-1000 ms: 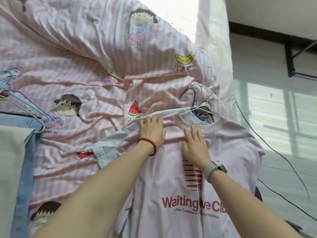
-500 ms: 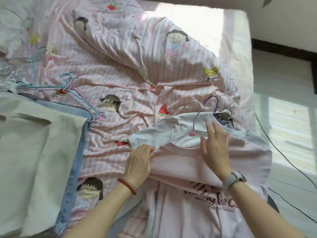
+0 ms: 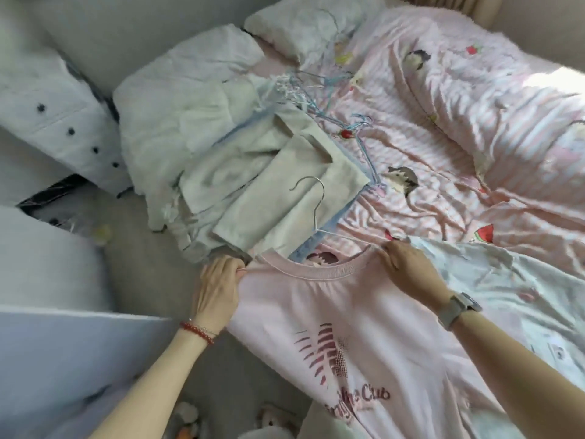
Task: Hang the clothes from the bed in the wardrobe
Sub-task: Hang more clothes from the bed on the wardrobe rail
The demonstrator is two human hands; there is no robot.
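I hold a pale pink T-shirt [image 3: 348,327] with a red print up by its shoulders, over the near edge of the bed. My left hand [image 3: 218,286] grips its left shoulder and my right hand [image 3: 408,270] grips its right shoulder. A silver wire hanger [image 3: 313,201] sits in the neck, its hook sticking up above the collar. A light blue-white shirt [image 3: 506,280] lies on the bed to the right of my right hand. Folded beige trousers [image 3: 278,191] and a white garment [image 3: 177,115] are piled on the bed's left side.
The bed has a pink striped cartoon-print cover [image 3: 443,128] and a pillow [image 3: 304,23] at the top. Loose coloured wire hangers [image 3: 316,87] lie tangled above the pile. A white garment with dark buttons [image 3: 57,115] hangs at the left. Grey floor [image 3: 152,274] lies below.
The pink T-shirt was lying over the blue-white shirt; now both hands have lifted it off by the shoulders with the hanger inside. My view has swung left toward the clothes pile.
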